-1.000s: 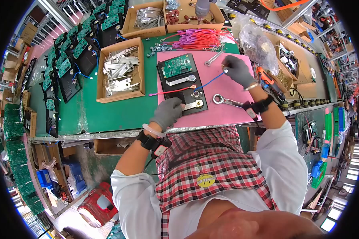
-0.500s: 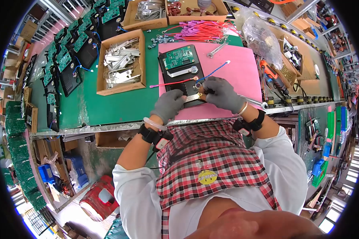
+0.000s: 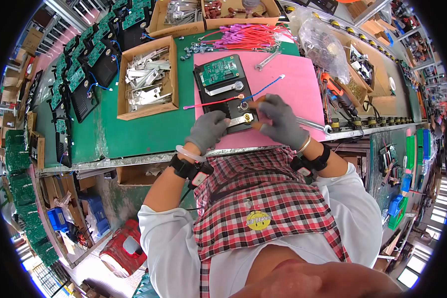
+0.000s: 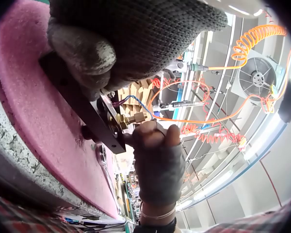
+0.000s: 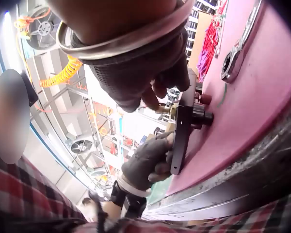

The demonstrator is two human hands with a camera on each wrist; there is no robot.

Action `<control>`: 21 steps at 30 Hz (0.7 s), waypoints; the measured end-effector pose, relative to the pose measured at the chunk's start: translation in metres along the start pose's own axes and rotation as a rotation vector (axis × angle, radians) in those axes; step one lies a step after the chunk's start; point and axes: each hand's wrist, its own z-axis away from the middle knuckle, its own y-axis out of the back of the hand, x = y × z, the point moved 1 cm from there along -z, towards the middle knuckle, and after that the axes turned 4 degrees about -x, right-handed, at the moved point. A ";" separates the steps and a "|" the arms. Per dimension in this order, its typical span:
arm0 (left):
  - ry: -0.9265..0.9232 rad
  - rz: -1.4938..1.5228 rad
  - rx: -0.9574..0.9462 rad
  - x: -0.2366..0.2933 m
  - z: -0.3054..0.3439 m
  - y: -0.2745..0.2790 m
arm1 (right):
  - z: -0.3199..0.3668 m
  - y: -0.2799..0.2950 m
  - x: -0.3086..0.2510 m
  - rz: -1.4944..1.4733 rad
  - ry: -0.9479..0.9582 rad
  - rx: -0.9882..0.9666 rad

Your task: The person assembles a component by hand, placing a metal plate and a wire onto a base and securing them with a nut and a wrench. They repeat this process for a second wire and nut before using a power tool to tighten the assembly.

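A black panel (image 3: 222, 107) carries a green circuit board (image 3: 219, 71), a red wire (image 3: 211, 104) and a twisted blue wire (image 3: 265, 88). My gloved left hand (image 3: 208, 131) grips the panel's near left edge, beside a flat metal strip (image 3: 237, 121). A brass fitting (image 4: 136, 118) stands up from the panel at the strip's end. Around that fitting my gloved right hand (image 3: 282, 121) has its thumb and forefinger spread apart, bare fingertips (image 5: 152, 99) close by it. The fitting's outer end shows free of the fingers in the left wrist view.
The panel lies on a pink mat (image 3: 295, 89). A ratchet wrench (image 3: 310, 124) lies right of the right hand, and another wrench (image 3: 268, 60) behind the panel. A box of metal brackets (image 3: 149, 82) stands at left; bundled red wires (image 3: 243, 38) lie at the back.
My right hand came from the blue wire's far end, leftward and down to the brass fitting. Its thumb and forefinger have since spread apart there. The left hand stays on the panel.
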 end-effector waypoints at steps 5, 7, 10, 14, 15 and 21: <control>0.001 -0.006 0.005 -0.001 0.000 0.000 | 0.007 -0.003 0.020 -0.025 0.029 -0.040; 0.004 -0.001 0.006 -0.001 0.000 0.000 | 0.005 -0.008 0.007 -0.001 0.101 -0.017; 0.004 -0.003 0.006 0.000 -0.001 0.001 | 0.010 0.001 0.026 -0.004 0.039 -0.164; 0.005 0.005 0.005 0.000 0.000 0.000 | 0.011 -0.008 0.014 0.072 0.155 -0.137; -0.001 -0.004 0.002 0.001 -0.001 0.001 | 0.012 -0.007 0.019 0.063 0.128 -0.125; -0.036 0.009 -0.003 -0.002 -0.002 0.000 | 0.008 -0.008 0.018 0.076 0.180 -0.094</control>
